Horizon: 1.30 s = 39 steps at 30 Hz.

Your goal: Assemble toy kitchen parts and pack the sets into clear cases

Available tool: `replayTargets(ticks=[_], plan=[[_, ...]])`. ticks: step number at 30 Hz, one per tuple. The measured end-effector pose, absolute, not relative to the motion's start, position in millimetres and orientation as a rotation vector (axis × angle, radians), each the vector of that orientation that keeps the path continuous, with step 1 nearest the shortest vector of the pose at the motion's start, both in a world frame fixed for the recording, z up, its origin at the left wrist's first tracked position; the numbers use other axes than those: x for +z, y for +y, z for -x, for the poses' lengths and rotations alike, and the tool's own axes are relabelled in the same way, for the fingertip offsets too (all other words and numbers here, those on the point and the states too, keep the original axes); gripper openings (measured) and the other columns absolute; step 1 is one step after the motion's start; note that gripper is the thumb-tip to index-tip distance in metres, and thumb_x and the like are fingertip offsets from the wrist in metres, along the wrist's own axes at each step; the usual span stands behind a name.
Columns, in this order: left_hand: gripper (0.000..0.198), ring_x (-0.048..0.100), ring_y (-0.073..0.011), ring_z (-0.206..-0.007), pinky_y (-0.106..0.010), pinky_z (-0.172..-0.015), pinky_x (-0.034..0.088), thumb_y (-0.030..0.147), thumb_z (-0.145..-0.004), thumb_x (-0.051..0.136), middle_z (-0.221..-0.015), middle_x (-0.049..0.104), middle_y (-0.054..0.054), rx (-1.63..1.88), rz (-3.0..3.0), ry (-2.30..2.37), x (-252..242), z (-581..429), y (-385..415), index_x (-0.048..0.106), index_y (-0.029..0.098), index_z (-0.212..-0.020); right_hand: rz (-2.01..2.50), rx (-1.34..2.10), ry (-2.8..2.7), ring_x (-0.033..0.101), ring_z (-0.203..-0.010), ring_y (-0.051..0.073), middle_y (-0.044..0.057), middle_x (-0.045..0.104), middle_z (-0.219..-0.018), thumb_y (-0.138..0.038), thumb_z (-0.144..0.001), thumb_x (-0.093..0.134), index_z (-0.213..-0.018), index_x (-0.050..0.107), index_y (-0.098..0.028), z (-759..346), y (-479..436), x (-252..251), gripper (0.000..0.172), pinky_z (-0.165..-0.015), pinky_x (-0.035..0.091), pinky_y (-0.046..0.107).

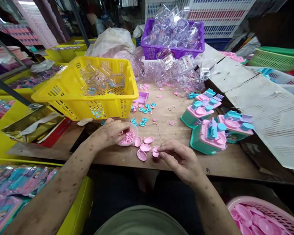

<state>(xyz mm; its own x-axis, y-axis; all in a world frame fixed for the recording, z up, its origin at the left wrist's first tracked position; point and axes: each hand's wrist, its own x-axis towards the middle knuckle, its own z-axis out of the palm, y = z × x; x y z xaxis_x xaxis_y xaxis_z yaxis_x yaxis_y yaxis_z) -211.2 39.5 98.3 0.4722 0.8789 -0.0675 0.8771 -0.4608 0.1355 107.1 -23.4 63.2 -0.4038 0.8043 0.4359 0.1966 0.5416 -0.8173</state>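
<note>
My left hand [112, 132] reaches into a small clear bowl [136, 131] of tiny pink plastic pieces [127, 137]. Its fingers are bent together over the pieces, and whatever is between the tips is hidden. My right hand [180, 158] pinches the edge of a small pink toy basin [155, 151] with thumb and forefinger, low over the table's front edge. Several like it, oval and shallow, lie between the hands, among them one pink basin [145, 148] in the middle. Blue wheel-shaped pieces [143, 119] are scattered beyond the bowl.
Several pink-and-teal toy units [209, 137] stand at right. A yellow basket [88, 106] stands at back left, near a purple basket [172, 51] heaped with clear plastic packaging. A pink basket [237, 202] of pink pieces is at lower right. A phone-like dark object [82, 140] lies beside my left forearm.
</note>
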Motion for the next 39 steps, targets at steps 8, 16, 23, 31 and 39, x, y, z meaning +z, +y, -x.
replayTargets(ticks=[8, 16, 23, 31, 39], plan=[[0.026, 0.07, -0.0325, -0.126, -0.045, -0.107, 0.051, 0.023, -0.102, 0.065, -0.128, 0.08, -0.011, 0.053, -2.609, 1.512, 107.6, 215.7, 32.7, 0.078, 0.024, -0.125, 0.813, 0.842, -1.909, 0.08, -0.091, 0.02, 0.004, 0.083, -0.1, -0.023, -0.109, 0.071, -0.111, 0.08, -0.025, -109.2, -22.4, 59.3, 0.009, -0.082, 0.063, 0.033], [0.013, 0.075, -0.0259, -0.112, -0.034, -0.094, 0.056, 0.026, -0.102, 0.068, -0.12, 0.082, -0.007, -0.209, -2.601, 1.493, 93.8, 197.1, 54.1, 0.08, 0.023, -0.108, 0.767, 0.878, -1.912, 0.081, -0.097, 0.021, 0.005, 0.084, -0.104, -0.02, -0.11, 0.069, -0.114, 0.08, -0.025, -108.5, -23.7, 60.4, 0.013, -0.084, 0.065, 0.034], [0.021, 0.076, -0.0306, -0.118, -0.039, -0.098, 0.057, 0.021, -0.1, 0.067, -0.125, 0.081, -0.01, -0.167, -2.597, 1.494, 98.6, 195.3, 49.4, 0.078, 0.022, -0.118, 0.756, 0.875, -1.877, 0.081, -0.095, 0.02, 0.004, 0.084, -0.102, -0.018, -0.11, 0.071, -0.115, 0.081, -0.025, -112.0, -24.7, 56.6, 0.013, -0.088, 0.064, 0.033], [0.01, 0.075, -0.026, -0.113, -0.034, -0.094, 0.052, 0.024, -0.1, 0.071, -0.119, 0.082, -0.007, -0.133, -2.69, 1.368, 88.4, 197.9, 60.1, 0.08, 0.025, -0.104, 0.741, 0.898, -1.877, 0.08, -0.094, 0.021, 0.006, 0.084, -0.101, -0.019, -0.111, 0.07, -0.114, 0.08, -0.025, -111.9, -24.7, 58.2, 0.012, -0.086, 0.065, 0.035], [0.018, 0.072, -0.0289, -0.1, -0.038, -0.085, 0.05, 0.028, -0.103, 0.067, -0.11, 0.077, -0.011, -0.171, -2.726, 1.414, 93.3, 200.6, 61.0, 0.083, 0.02, -0.102, 0.656, 0.852, -1.831, 0.08, -0.091, 0.019, 0.005, 0.082, -0.101, -0.024, -0.103, 0.085, -0.107, 0.078, -0.023, -113.5, -27.3, 54.1, 0.007, -0.082, 0.068, 0.03]])
